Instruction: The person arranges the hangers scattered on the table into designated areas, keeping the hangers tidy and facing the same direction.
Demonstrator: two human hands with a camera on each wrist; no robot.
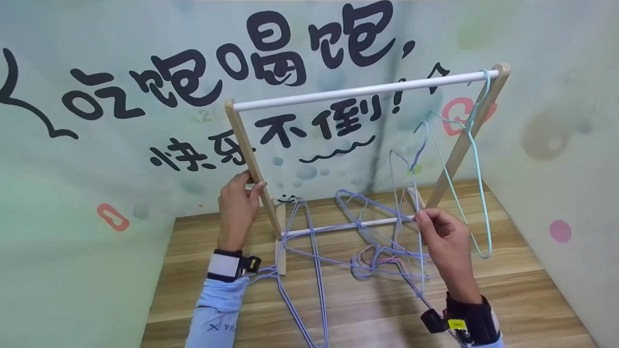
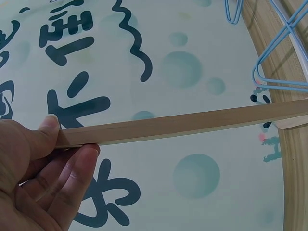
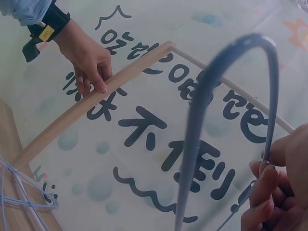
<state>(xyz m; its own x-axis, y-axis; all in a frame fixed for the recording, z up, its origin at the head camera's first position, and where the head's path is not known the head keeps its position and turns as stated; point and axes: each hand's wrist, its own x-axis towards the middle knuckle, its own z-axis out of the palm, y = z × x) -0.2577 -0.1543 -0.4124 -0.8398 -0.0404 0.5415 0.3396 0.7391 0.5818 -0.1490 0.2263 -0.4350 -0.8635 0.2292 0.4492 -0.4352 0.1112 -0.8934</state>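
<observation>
My left hand (image 1: pixel 240 205) grips the left wooden post (image 2: pixel 183 124) of a small clothes rack, thumb on one side and fingers on the other. My right hand (image 1: pixel 447 241) pinches a thin pale-blue wire hanger (image 1: pixel 418 154) by its side between thumb and fingers. That hanger stands up in front of the rack's right half, its hook above the hand and below the white top rod (image 1: pixel 367 90). In the right wrist view its blurred end loops close to the lens. A teal hanger (image 1: pixel 478 154) hangs from the rod's right end.
Several blue and pink hangers (image 1: pixel 377 261) lie tangled on the wood-grain tabletop (image 1: pixel 367 319), around the rack's lower rod (image 1: pixel 387 222). More blue hangers (image 1: pixel 316 270) lie beside my left forearm. Behind the rack stands a wall (image 1: pixel 121 159) with black lettering.
</observation>
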